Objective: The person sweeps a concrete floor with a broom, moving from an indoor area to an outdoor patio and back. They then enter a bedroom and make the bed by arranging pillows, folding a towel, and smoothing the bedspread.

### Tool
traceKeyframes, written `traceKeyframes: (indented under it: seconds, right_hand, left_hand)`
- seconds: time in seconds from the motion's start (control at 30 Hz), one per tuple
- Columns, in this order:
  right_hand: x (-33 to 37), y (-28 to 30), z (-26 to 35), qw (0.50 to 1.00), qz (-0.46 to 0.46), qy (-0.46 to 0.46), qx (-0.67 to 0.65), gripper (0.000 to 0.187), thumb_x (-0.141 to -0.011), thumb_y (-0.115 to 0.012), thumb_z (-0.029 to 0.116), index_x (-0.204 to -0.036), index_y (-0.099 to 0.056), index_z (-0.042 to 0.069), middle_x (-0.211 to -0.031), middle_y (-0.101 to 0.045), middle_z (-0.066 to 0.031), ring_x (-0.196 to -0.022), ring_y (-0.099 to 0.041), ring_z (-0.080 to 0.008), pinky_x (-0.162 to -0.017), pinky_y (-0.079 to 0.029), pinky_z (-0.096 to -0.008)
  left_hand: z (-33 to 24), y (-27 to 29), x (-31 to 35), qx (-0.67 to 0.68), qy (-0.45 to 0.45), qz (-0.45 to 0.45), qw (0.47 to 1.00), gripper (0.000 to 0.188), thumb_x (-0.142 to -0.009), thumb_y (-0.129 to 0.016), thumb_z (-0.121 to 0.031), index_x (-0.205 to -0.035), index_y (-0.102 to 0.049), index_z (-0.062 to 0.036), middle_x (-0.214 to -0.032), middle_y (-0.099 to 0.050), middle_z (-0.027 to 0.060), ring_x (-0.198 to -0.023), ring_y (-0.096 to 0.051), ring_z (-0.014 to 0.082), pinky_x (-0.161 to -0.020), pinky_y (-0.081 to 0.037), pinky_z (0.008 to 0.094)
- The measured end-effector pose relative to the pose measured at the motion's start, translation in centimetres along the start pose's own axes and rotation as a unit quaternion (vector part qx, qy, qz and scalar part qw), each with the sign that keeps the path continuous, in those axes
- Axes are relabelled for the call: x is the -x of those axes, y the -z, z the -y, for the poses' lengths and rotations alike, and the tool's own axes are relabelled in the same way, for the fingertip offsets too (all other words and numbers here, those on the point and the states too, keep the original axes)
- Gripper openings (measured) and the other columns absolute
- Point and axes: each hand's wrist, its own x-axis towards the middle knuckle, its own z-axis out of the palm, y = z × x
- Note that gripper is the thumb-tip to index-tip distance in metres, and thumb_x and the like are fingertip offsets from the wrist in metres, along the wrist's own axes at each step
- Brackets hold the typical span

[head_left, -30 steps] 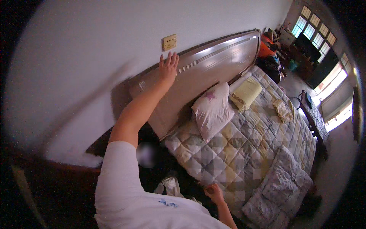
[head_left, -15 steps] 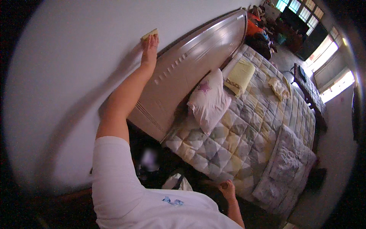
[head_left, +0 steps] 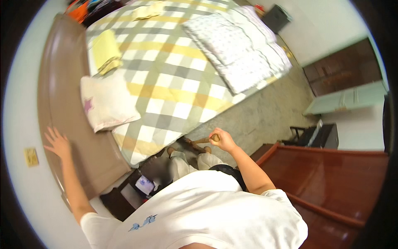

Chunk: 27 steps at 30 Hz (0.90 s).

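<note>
My left hand is open, its fingers spread at the wall-side edge of the brown headboard; whether it touches the board I cannot tell. Near it on the white wall is a yellowish switch plate. My right hand is closed around a wooden stick in front of my body. The stick's rounded end shows by my thumb, and its shaft runs down toward the floor beside my feet. What its lower end carries cannot be made out.
A bed with a checked quilt lies ahead, bearing a pink pillow, a yellow folded cloth and a folded white quilt. Reddish-brown wooden furniture stands to my right, a dark chair beyond it.
My left hand has come off the switch plate, down to the headboard. The room has become much brighter. My view has turned down and right; my right hand still grips the stick.
</note>
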Motion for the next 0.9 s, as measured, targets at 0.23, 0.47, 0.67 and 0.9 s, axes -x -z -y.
traceKeyframes:
  seconds: [0.23,0.47,0.67,0.9]
  right_hand:
    - [11.8,7.1,-11.4,0.9,-0.371,-0.224,-0.048,0.016,-0.074,-0.066,0.017,-0.083,-0.06,0.004,-0.077,-0.061,-0.0086,-0.073,-0.059,-0.0204,-0.069,-0.045,-0.03]
    - [23.4,8.6,-26.6,0.762,-0.547,-0.314,-0.145,0.016,-0.075,-0.065,0.017,-0.083,-0.061,0.004,-0.078,-0.062,-0.0076,-0.074,-0.059,-0.0178,-0.071,-0.046,-0.0295]
    - [32.7,9.3,-32.9,0.673,-0.621,-0.369,-0.161,0.012,-0.076,-0.064,0.012,-0.083,-0.06,0.003,-0.077,-0.062,-0.0069,-0.074,-0.058,-0.0164,-0.07,-0.046,-0.0286]
    - [43.0,9.5,-36.0,0.716,-0.563,-0.403,0.09,0.02,-0.071,-0.069,0.013,-0.087,-0.06,0.006,-0.079,-0.058,-0.0085,-0.07,-0.058,-0.0225,-0.064,-0.047,-0.0329]
  left_hand:
    - [-21.9,16.2,21.9,0.336,-0.232,0.141,0.902,0.064,-0.072,-0.062,-0.037,-0.127,-0.042,-0.0118,-0.141,-0.024,0.0101,-0.131,-0.014,0.0334,-0.097,-0.012,0.0649]
    - [-32.9,33.4,32.4,0.645,-0.292,0.191,0.68,0.047,-0.075,-0.06,-0.009,-0.115,-0.036,-0.0001,-0.098,-0.042,0.0181,-0.077,-0.051,0.0297,-0.068,-0.043,0.0371]
    - [-35.0,39.2,35.6,0.616,-0.327,0.223,0.681,0.047,-0.075,-0.06,-0.007,-0.116,-0.037,-0.003,-0.096,-0.041,0.0158,-0.075,-0.05,0.0267,-0.07,-0.043,0.0373]
    - [-37.9,41.6,38.4,0.602,-0.367,0.244,0.667,0.047,-0.075,-0.06,-0.004,-0.117,-0.038,-0.0043,-0.097,-0.042,0.0159,-0.074,-0.051,0.0247,-0.068,-0.044,0.0345]
